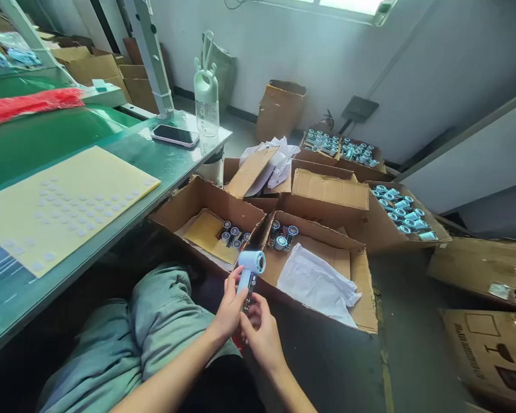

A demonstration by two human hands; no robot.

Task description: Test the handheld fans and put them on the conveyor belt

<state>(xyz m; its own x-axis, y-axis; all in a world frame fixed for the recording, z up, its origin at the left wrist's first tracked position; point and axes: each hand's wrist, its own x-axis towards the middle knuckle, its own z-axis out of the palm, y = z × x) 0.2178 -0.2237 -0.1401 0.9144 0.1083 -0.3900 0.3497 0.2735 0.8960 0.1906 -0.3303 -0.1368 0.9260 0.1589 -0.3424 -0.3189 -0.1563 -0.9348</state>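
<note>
Where the green workbench [34,143] runs along the left, carrying a yellow sheet [69,201] of round pads, open cardboard boxes [327,189] stand on the floor ahead, several holding light-blue units [402,212]. Over the lap, just before the nearest box [361,275], the left hand [229,312] wraps its fingers around the handle of a light-blue handheld device [251,265], held upright with its cylindrical head on top. The right hand [263,337] pinches the handle's lower end, touching the left hand.

Bright window glare, dim foreground, warped edges
</note>
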